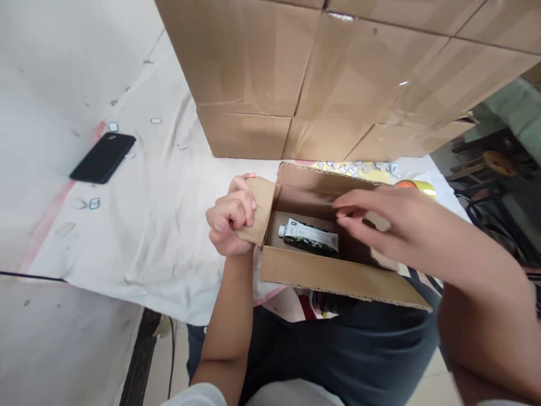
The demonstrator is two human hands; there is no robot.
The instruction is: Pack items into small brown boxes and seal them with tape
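An open cardboard box (338, 276) rests near the table's front edge with its flaps folded outward. Its left flap (264, 197) is pinched in my left hand (232, 217), fingers curled round the cardboard. Inside, a small drink carton (310, 234) with a white cap lies on its side on the box floor, cap toward the left. Its face is white with a dark green and black part. My right hand (376, 217) hovers over the right part of the box, thumb and fingers slightly apart with nothing visible between them; it covers part of the box's right end.
Behind the box stands a tall stack of taped cardboard boxes (296, 73). A black phone (103, 158) lies at the left on the white cloth (164, 225), near a few small stickers. Yellow tape (420, 189) sits at the right, past my wrist. A wall borders the left side.
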